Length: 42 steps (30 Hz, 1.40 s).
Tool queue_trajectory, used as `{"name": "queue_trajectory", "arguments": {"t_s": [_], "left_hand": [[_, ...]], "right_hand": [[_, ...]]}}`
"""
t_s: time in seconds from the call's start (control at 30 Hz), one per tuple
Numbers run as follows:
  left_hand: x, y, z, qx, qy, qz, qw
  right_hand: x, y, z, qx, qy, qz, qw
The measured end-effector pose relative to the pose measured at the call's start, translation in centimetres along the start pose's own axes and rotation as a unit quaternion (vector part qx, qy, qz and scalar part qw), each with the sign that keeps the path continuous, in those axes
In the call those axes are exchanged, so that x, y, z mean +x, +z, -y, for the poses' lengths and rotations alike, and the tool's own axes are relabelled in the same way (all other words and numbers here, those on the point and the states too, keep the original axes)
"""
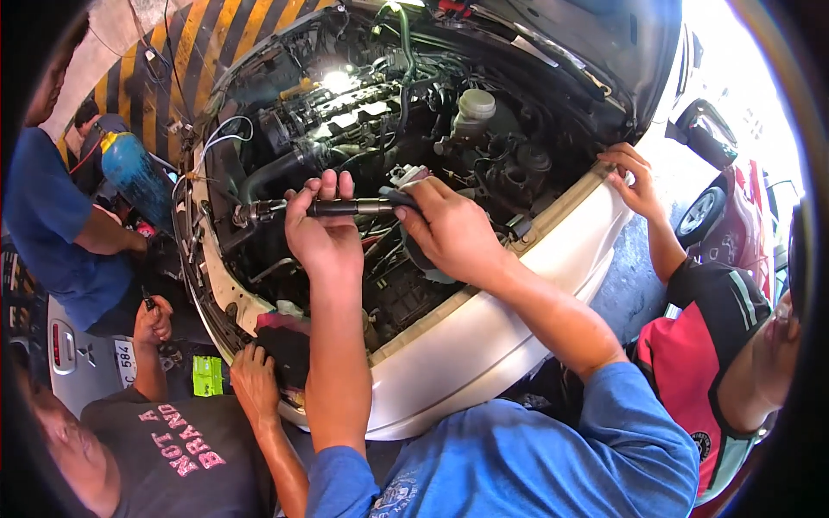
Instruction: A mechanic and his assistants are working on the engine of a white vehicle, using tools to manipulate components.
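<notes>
Over the engine bay (406, 319) of a white car, my two hands hold a long wrench (371, 206) level, with a black grip, bright metal sections and a ratchet-like head at its left end. My left hand (326, 246) is palm up, its fingers curled round the black grip. To its right, my right hand (466, 226) is closed round the wrench's dark right end and hides much of it. Something dark grey hangs just below that hand; I cannot make out what. Behind the wrench lies the lamp-lit engine (354, 116), with a whitish reservoir (477, 108) on the right.
The raised hood (596, 34) overhangs the far right. A co-worker's hand (635, 180) rests on the right front edge, another's (255, 384) on the left. A third person in blue stands by a blue gas cylinder (138, 177). A pale cable (216, 142) loops over the left fender.
</notes>
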State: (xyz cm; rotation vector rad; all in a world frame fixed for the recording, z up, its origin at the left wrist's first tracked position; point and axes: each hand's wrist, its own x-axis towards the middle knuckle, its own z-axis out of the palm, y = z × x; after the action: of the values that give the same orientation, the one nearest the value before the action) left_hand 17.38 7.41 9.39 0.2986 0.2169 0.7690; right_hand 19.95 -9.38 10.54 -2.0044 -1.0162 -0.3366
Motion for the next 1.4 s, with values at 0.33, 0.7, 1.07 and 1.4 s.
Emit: {"name": "queue_trajectory", "arguments": {"t_s": [0.33, 0.7, 1.07, 1.4], "left_hand": [[0.2, -1.3, -0.9, -0.072, -0.052, 0.054, 0.995], [-0.1, -1.1, -1.2, -0.089, -0.031, 0.042, 0.995], [0.7, -1.5, -2.7, -0.127, -0.136, 0.203, 0.961], [1.4, -1.8, -2.6, -0.332, -0.224, 0.312, 0.861]], "right_hand": [[0.7, -0.4, -0.9, 0.478, 0.348, 0.081, 0.802], [0.4, 0.4, 0.9, -0.006, -0.039, 0.114, 0.993], [-0.5, 0.4, 1.8, 0.464, 0.332, 0.231, 0.788], [-4.6, -3.5, -1.0, 0.709, 0.371, 0.098, 0.591]]}}
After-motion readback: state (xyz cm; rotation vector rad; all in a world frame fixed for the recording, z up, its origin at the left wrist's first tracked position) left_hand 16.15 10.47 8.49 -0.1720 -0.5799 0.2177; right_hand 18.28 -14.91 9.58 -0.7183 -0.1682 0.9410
